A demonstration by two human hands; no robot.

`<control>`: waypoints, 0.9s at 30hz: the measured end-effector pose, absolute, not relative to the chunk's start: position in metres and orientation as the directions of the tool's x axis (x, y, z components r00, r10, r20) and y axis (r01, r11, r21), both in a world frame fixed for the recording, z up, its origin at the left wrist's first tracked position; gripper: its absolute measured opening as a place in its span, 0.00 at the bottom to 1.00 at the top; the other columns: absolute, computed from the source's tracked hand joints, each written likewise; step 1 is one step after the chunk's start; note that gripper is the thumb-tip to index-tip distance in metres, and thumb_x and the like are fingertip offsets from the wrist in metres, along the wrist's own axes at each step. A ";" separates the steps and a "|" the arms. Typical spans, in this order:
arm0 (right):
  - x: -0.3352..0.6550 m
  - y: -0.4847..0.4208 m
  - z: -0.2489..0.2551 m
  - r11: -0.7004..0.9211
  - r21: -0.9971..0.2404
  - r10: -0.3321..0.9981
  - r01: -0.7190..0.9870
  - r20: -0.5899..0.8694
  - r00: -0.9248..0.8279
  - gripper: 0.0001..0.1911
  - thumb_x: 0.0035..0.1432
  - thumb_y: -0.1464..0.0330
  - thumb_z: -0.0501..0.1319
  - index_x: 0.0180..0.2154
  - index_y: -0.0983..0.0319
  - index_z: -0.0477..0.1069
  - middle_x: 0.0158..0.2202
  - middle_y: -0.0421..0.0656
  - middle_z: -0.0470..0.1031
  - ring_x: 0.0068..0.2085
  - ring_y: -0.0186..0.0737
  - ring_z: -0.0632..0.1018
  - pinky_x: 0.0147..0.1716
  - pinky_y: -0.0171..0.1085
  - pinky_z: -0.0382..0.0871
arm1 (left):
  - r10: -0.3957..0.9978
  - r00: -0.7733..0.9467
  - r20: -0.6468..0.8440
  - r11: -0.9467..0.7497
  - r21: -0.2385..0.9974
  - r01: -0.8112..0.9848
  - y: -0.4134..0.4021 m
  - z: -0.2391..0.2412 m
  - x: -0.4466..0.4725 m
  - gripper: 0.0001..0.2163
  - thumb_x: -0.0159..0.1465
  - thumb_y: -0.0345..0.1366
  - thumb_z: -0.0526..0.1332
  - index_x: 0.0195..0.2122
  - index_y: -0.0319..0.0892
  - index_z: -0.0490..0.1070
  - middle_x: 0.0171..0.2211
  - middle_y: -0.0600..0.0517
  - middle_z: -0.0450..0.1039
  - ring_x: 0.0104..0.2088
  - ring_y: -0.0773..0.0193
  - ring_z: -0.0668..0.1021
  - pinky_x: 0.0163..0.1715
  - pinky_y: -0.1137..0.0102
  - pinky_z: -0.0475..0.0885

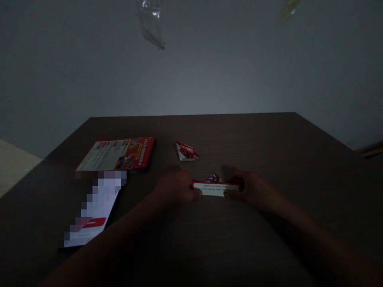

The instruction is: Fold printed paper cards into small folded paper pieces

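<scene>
A partly folded sheet of printed paper (213, 189), with a white strip along its near edge and a dark pointed part behind, is held just over the table. My left hand (181, 187) pinches its left end, thumb on the near side. At the opposite end my right hand (243, 186) grips it the same way, fingers behind the paper. Beyond my hands lies a small folded red and white paper piece (187, 152), touched by neither hand.
To the left sits a red and white printed stack of booklets or sheets (136, 153). Nearer, beside my left forearm, a phone or tablet (92, 223) lies with its screen lit and partly pixelated. The dark wooden table (254, 135) meets a grey wall. Clear plastic (151, 22) hangs there.
</scene>
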State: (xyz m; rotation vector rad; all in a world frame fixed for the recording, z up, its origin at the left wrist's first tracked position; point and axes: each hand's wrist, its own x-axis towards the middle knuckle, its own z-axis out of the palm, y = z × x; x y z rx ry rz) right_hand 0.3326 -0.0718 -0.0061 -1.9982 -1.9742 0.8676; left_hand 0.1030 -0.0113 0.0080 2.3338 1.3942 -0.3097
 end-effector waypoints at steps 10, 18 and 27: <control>0.347 -0.072 -0.007 -0.107 -0.547 0.951 0.830 -0.299 -0.074 0.14 0.46 0.62 0.65 0.34 0.62 0.73 0.28 0.41 0.75 0.27 0.37 0.73 0.23 0.33 0.62 | 0.731 0.532 -0.428 -0.465 0.258 0.847 -0.006 0.012 0.098 0.15 0.55 0.48 0.56 0.30 0.44 0.77 0.26 0.50 0.74 0.25 0.62 0.75 0.21 0.72 0.61; 0.355 -0.072 -0.010 -0.154 -0.615 0.929 0.773 -0.356 -0.099 0.12 0.46 0.64 0.65 0.33 0.63 0.73 0.27 0.41 0.76 0.28 0.37 0.75 0.24 0.33 0.64 | 0.696 0.575 -0.430 -0.488 0.305 0.818 0.002 0.006 0.091 0.13 0.54 0.46 0.57 0.28 0.44 0.77 0.22 0.52 0.73 0.22 0.64 0.73 0.19 0.73 0.58; 0.363 -0.071 -0.009 -0.141 -0.593 0.920 0.793 -0.373 -0.115 0.13 0.45 0.66 0.65 0.36 0.62 0.74 0.28 0.41 0.76 0.28 0.38 0.75 0.24 0.32 0.64 | 0.679 0.606 -0.415 -0.506 0.334 0.795 0.005 0.002 0.088 0.12 0.54 0.45 0.59 0.26 0.44 0.76 0.21 0.54 0.73 0.22 0.66 0.72 0.20 0.74 0.58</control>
